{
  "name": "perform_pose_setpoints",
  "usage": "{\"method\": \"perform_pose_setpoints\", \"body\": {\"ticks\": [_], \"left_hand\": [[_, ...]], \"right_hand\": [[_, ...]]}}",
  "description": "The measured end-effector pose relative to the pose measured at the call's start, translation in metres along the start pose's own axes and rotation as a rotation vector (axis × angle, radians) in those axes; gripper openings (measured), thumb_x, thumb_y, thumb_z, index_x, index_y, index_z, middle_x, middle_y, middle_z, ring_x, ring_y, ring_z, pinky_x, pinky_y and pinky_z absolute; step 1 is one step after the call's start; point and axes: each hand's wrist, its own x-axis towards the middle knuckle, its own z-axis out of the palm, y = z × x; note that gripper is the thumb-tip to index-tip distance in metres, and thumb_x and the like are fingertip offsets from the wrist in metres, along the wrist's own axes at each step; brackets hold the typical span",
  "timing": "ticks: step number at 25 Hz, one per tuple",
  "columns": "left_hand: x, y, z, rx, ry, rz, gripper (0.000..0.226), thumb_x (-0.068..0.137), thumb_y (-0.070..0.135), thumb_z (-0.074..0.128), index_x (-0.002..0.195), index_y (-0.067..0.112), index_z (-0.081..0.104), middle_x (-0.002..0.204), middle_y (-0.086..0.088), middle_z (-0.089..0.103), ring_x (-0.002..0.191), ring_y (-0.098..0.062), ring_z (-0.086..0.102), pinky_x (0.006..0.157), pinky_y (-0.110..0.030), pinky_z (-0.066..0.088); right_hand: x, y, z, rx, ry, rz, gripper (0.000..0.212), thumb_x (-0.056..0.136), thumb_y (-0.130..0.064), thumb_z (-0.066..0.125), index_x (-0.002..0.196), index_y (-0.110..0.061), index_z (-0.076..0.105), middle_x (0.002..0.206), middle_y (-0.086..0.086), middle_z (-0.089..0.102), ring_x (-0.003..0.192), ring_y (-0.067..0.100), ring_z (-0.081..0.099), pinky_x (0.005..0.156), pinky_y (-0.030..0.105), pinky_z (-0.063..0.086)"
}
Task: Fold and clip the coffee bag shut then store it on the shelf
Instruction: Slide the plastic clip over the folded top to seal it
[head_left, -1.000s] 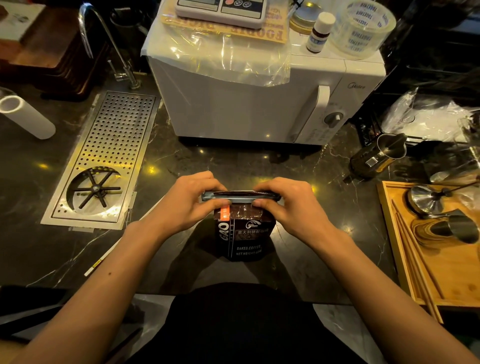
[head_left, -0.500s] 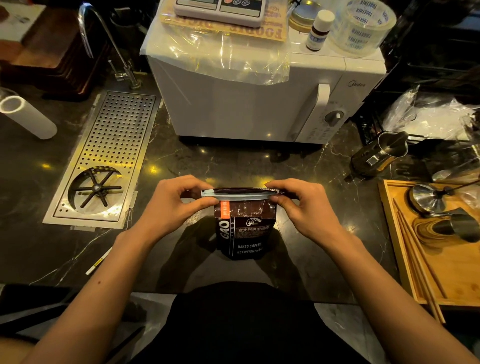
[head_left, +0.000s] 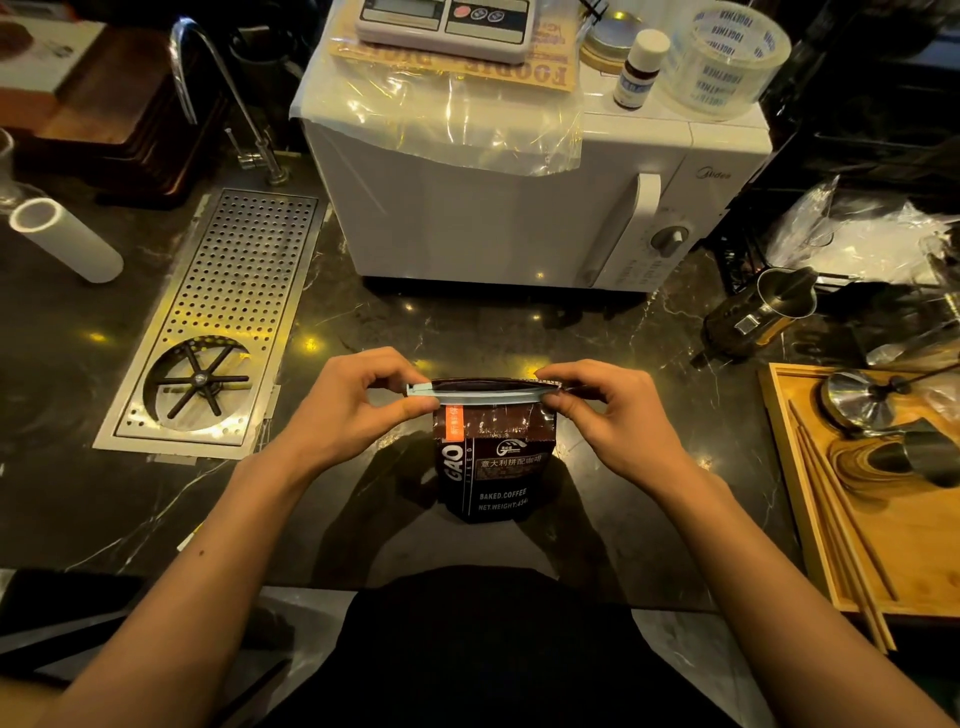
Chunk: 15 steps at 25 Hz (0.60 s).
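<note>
A dark brown coffee bag (head_left: 491, 467) with white lettering stands upright on the black marble counter (head_left: 363, 332), right in front of me. A long pale grey-blue clip (head_left: 483, 393) lies across its folded top. My left hand (head_left: 353, 402) pinches the clip's left end between thumb and fingers. My right hand (head_left: 608, 410) pinches the right end of the clip and the bag top. No shelf is visible.
A white microwave (head_left: 519, 208) stands behind the bag, with a scale, a small bottle and a tape roll (head_left: 724, 54) on top. A steel drip tray (head_left: 218, 322) is sunk in at left, near a white tube (head_left: 65, 239). A wooden tray (head_left: 883, 519) with metal tools sits right.
Both hands have slid outward from over the clip's middle to its two ends, uncovering the clip and the bag's folded top. The bag stays in place.
</note>
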Motion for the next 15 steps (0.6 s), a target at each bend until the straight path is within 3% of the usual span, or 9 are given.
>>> {"method": "perform_pose_setpoints", "body": {"ticks": [3,6,11,15], "left_hand": [[-0.001,0.006,0.0,0.076,-0.022,0.029,0.032,0.078,0.047,0.067,0.095,0.021,0.071,0.092,0.008,0.069,0.088,-0.012,0.063,0.08,-0.034,0.053],[0.003,0.019,0.008,0.072,0.033,0.081,0.033,0.078,0.04,0.074,0.104,0.02,0.072,0.097,0.008,0.07,0.093,-0.005,0.064,0.082,-0.019,0.051],[0.014,0.031,0.024,0.118,0.092,0.148,0.011,0.08,0.02,0.077,0.089,0.015,0.076,0.087,0.003,0.07,0.085,-0.007,0.064,0.075,-0.028,0.054],[0.015,0.03,0.024,0.143,0.081,0.171,0.017,0.081,0.027,0.075,0.095,0.017,0.076,0.089,0.006,0.07,0.086,-0.009,0.063,0.075,-0.031,0.053]], "right_hand": [[-0.001,-0.004,-0.002,0.055,-0.017,0.026,0.025,0.086,-0.01,0.072,0.111,-0.013,0.072,0.104,-0.007,0.071,0.095,0.006,0.067,0.083,0.016,0.053],[-0.001,-0.008,0.001,0.066,-0.023,0.013,0.021,0.087,-0.018,0.073,0.108,-0.014,0.072,0.103,-0.006,0.072,0.096,0.006,0.066,0.081,0.022,0.054],[0.007,-0.017,0.009,0.015,0.022,-0.063,0.009,0.086,-0.015,0.073,0.095,-0.013,0.073,0.092,0.0,0.068,0.088,0.012,0.064,0.077,0.016,0.046],[0.015,-0.023,0.017,-0.001,-0.016,-0.091,0.011,0.087,-0.018,0.07,0.096,-0.014,0.075,0.088,-0.001,0.066,0.085,0.015,0.06,0.075,0.029,0.049]]}}
